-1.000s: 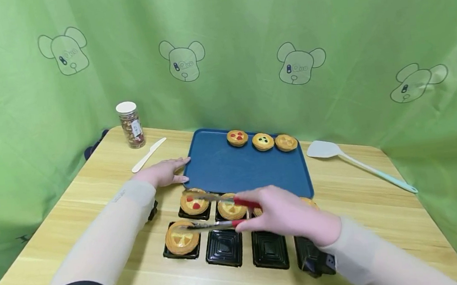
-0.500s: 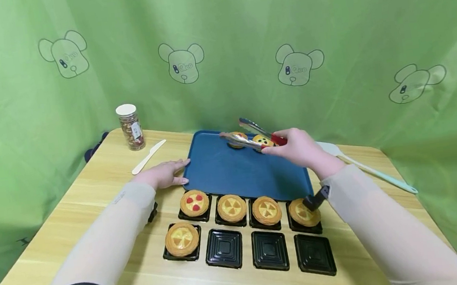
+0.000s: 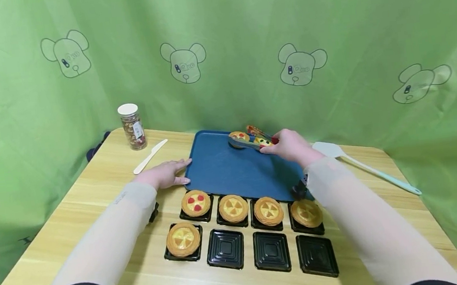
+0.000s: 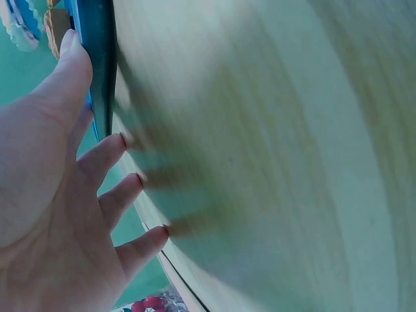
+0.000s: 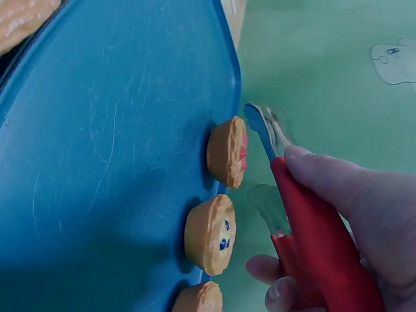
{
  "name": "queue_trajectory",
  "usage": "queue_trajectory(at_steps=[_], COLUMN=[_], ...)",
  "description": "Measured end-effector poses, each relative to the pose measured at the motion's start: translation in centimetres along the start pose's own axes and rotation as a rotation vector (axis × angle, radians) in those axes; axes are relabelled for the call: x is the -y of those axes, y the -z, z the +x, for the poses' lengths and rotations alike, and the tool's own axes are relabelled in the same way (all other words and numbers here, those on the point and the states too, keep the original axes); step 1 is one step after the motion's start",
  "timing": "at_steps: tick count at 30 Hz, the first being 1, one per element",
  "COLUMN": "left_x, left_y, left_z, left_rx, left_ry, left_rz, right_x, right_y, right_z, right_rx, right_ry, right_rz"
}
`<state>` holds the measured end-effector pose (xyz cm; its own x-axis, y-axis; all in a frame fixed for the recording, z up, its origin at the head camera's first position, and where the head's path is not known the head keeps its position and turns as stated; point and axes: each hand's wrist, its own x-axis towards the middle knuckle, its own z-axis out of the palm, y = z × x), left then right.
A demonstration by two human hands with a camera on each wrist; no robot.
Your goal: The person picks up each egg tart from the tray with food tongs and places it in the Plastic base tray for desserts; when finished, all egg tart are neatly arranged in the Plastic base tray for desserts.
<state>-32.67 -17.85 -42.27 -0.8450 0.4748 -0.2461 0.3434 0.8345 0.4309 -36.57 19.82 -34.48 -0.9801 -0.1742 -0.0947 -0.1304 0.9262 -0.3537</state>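
With its fingers spread, my left hand (image 3: 169, 173) rests at the left edge of the blue tray (image 3: 223, 168); in the left wrist view its thumb (image 4: 77, 60) lies on the rim. My right hand (image 3: 291, 146) holds metal tongs with red handles (image 5: 318, 240). In the head view the tong arms reach either side of a red-topped tart (image 3: 239, 136) at the tray's back; contact is unclear. Beside it sits a tart with dark berries (image 5: 211, 235), partly covered by the tongs in the head view. A third tart (image 5: 199, 299) shows in the right wrist view.
In front of the tray, several black square holders carry tarts (image 3: 183, 239). Bare holders (image 3: 225, 248) fill out the nearer row. A white spatula (image 3: 327, 149) lies at right, a white knife (image 3: 150, 156) at left, near a lidded jar (image 3: 132, 127).
My right hand has carried the tongs from above the black holders to the back of the tray, lowering them around the red-topped tart. My left hand has stayed at the tray's edge.
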Motion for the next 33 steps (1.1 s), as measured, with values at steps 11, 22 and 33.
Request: queue_trajectory(at_steps=[11, 22, 33], left_x=[0.0, 0.3, 0.6], left_y=[0.0, -0.3, -0.3], left_z=[0.2, 0.3, 0.5], left_rx=[-0.003, -0.004, -0.016], left_ry=[0.0, -0.011, -0.014], left_rz=[0.001, 0.009, 0.005], right_x=[-0.2, 0.7, 1.2], right_y=[-0.9, -1.4, -1.6], right_z=[1.5, 2.3, 2.6], right_rx=[0.026, 0.05, 0.051], right_ry=[-0.052, -0.053, -0.042], right_rz=[-0.017, -0.084, -0.099])
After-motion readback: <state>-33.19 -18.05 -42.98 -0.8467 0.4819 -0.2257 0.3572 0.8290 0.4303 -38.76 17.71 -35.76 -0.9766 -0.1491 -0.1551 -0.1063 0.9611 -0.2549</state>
